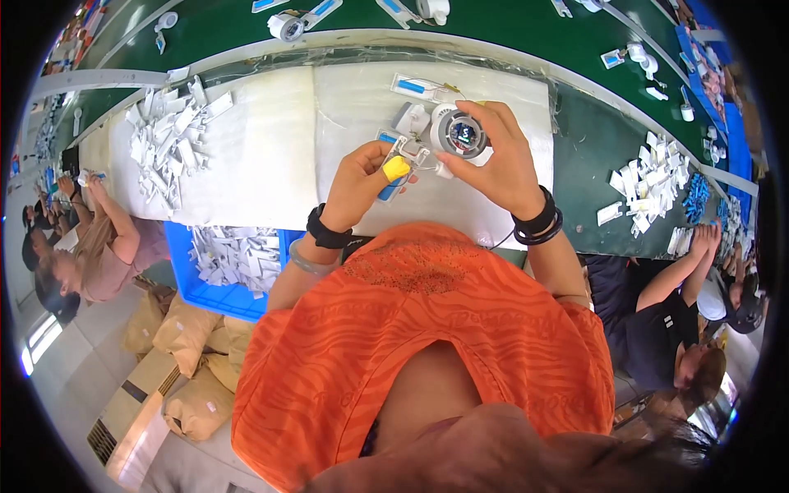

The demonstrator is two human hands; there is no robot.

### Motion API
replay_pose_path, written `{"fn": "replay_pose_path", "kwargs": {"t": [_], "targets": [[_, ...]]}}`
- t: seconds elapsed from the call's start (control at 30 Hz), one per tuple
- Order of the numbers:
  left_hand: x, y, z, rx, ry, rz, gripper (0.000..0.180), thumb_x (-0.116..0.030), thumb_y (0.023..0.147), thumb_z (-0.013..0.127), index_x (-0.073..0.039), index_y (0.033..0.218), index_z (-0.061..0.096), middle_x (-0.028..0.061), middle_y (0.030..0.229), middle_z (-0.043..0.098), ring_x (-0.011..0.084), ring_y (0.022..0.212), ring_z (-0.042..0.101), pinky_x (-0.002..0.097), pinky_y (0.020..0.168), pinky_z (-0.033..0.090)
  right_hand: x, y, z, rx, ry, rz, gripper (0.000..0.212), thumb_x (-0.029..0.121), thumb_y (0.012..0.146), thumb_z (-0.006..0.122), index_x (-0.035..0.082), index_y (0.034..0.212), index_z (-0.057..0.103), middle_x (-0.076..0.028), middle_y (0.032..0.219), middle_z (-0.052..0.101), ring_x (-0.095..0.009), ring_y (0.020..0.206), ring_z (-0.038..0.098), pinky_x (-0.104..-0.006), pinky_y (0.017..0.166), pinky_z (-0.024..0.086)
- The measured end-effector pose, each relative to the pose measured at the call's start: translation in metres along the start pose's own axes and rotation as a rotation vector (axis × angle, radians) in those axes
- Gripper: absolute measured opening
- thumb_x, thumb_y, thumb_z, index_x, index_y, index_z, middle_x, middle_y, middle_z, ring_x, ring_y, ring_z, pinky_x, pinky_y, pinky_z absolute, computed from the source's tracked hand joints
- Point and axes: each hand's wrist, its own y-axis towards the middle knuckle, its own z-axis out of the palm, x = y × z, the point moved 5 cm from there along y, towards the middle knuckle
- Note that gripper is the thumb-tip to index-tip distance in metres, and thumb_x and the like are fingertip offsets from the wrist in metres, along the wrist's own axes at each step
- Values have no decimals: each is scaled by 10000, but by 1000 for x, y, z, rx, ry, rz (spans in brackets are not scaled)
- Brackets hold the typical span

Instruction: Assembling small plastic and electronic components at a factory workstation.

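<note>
Over the white work mat, my left hand (pixel 355 185) is closed on a white plastic housing (pixel 408 148) with a blue battery-like block in it. Yellow tape or a finger cover (pixel 396 168) wraps the thumb tip. My right hand (pixel 508 168) grips a round white-and-grey fan-like head (pixel 460 134) with a small lit display facing up, thumb and fingers on its rim. The head and the housing are held close together; whether they are joined I cannot tell. Just beyond them lies another white casing (pixel 421 87) with a blue block and thin wires.
A heap of white plastic parts (pixel 168 144) lies on the mat at left. Below it stands a blue bin (pixel 182 275) of similar parts. More parts (pixel 653 182) are piled at right. A green conveyor (pixel 493 33) carries units along the far side. Co-workers sit on both sides.
</note>
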Motion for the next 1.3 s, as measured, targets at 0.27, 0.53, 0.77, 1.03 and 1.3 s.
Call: {"fn": "replay_pose_path", "kwargs": {"t": [0.27, 0.53, 0.77, 1.03, 1.3], "targets": [[-34, -10, -61, -18, -1, 25, 232, -151, 948, 631, 4, 1115, 590, 82, 931, 688, 124, 795, 680, 222, 625, 512, 42, 51, 39, 72, -7, -50, 630, 162, 703, 850, 60, 1261, 577, -116, 1149, 567, -229, 988, 621, -301, 768, 531], [-91, -3, -153, 0, 17, 31, 209, -152, 940, 642, -3, 1082, 602, 64, 924, 685, 113, 791, 680, 222, 620, 527, 94, 132, 90, 96, -69, -164, 632, 194, 701, 856, 66, 1251, 573, -98, 1141, 574, -225, 975, 615, -290, 749, 527], [-153, 29, -238, 45, 276, 79, 230, -180, 940, 623, -12, 1095, 596, 68, 921, 686, 115, 764, 680, 230, 605, 535, 109, 216, 145, 197, -1, -101, 620, 290, 714, 842, 24, 1208, 577, -163, 1106, 594, -314, 1023, 594, -362, 859, 494], [-202, 123, -377, -80, 186, 128, 298, -252, 968, 566, -12, 1141, 595, 124, 1001, 710, 157, 676, 683, 252, 538, 534, 47, 361, 259, 217, 213, -79, 598, 349, 736, 828, -5, 1159, 596, -160, 1001, 654, -277, 887, 650, -344, 761, 530], [-170, 213, -591, -967, 445, 385, 515, -234, 845, 684, 43, 1247, 520, 208, 1081, 655, 333, 939, 655, 435, 794, 524, -32, 386, 322, 374, -218, -183, 513, 174, 801, 697, 74, 1281, 550, -172, 1190, 610, -329, 1093, 595, -422, 919, 490]]}}
